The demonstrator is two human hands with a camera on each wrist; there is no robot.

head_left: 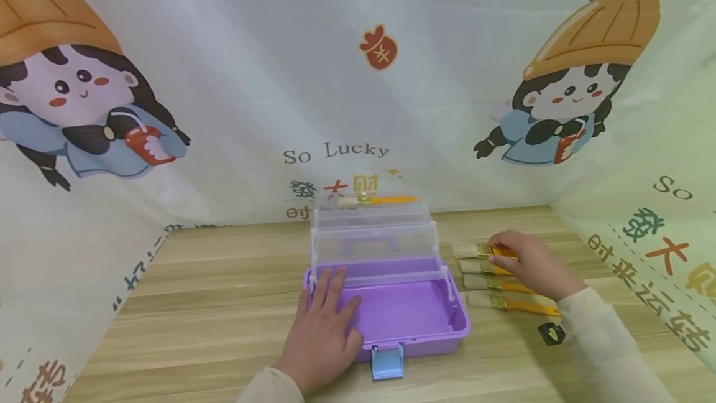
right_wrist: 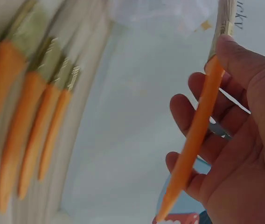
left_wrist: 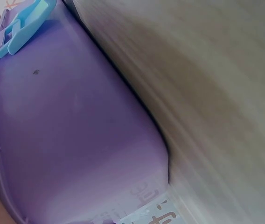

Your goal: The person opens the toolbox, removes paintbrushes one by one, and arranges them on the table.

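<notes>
An uncovered purple box [head_left: 405, 313] stands on the table with its clear folding trays [head_left: 375, 244] raised at the back. A paintbrush [head_left: 391, 199] with an orange handle lies in the top tray. My left hand [head_left: 324, 331] rests over the box's left rim, fingers extended. In the left wrist view the box's side [left_wrist: 76, 121] fills much of the picture. My right hand [head_left: 528, 260] pinches a paintbrush [right_wrist: 202, 112] near its metal band, thumb on top. Beside the box, several more paintbrushes [head_left: 526, 306] lie in a row, bristles toward it; the right hand partly covers them.
A light blue latch [head_left: 387, 362] hangs at the box's front. A small black object [head_left: 552, 333] with a green mark is by the right sleeve. Printed white cloth [head_left: 252, 92] stands behind and at both sides of the wooden table [head_left: 207, 303].
</notes>
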